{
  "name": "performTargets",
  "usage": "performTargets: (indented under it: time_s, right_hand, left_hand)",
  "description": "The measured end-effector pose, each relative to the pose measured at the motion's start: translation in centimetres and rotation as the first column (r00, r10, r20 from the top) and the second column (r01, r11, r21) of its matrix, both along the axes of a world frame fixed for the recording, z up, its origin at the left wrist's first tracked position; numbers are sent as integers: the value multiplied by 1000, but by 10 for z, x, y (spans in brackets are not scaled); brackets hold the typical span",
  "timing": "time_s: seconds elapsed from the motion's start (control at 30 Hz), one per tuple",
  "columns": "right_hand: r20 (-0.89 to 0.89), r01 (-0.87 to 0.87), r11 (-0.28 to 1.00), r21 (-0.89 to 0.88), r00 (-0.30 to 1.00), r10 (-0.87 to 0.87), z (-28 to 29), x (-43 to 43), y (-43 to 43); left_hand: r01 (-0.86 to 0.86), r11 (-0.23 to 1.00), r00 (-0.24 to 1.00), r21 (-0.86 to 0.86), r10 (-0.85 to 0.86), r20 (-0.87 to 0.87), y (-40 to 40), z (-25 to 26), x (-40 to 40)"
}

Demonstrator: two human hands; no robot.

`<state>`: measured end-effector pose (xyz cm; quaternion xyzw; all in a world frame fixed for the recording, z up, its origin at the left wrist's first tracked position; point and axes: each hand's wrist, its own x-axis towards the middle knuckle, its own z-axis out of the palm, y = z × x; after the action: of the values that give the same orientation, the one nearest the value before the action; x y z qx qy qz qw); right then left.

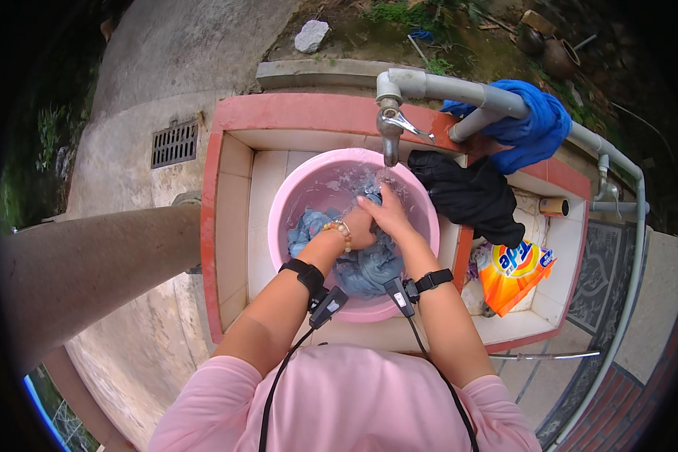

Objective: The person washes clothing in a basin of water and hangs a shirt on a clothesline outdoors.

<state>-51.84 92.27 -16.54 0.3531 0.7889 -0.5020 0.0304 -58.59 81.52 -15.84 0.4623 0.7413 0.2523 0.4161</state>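
Note:
A pink plastic basin (278, 237) stands inside the tiled sink, with water and wet blue-grey cloth (367, 272) in it. My left hand (358, 227), with a bead bracelet at the wrist, is curled against part of the cloth over the basin. Pressed close beside it, my right hand (390, 212) grips the same bunched cloth, its thumb side towards the tap. Directly above the hands is a metal tap (391, 135), and water runs from it onto the cloth. The fingers partly hide the gripped cloth.
Black cloth (469, 192) drapes over the red-edged sink divider (464, 257). In the right compartment lie an orange Tide detergent bag (511, 277) and a small can (553, 207). Blue cloth (528, 121) is wrapped around the grey pipe (452, 87). A thick column (107, 271) stands at left.

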Motion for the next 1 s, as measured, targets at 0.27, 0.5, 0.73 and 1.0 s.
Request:
performTargets:
  time_s: [0.27, 0.5, 0.73, 1.0]
  right_hand:
    - [-63, 419, 904, -83, 903, -424, -4, 16, -7]
    - [-214, 157, 977, 144, 969, -124, 44, -8, -38]
    - [-233, 160, 960, 228, 967, -106, 22, 44, -25]
    - [-218, 75, 957, -280, 966, -139, 38, 41, -58]
  left_hand:
    - [-648, 463, -389, -605, 482, 785, -21, 2, -13]
    - [-541, 498, -33, -678, 793, 608, -13, 4, -28]
    - [-716, 510, -394, -477, 270, 879, -23, 43, -41]
    - [-576, 551, -314, -604, 533, 786, -37, -4, 21]
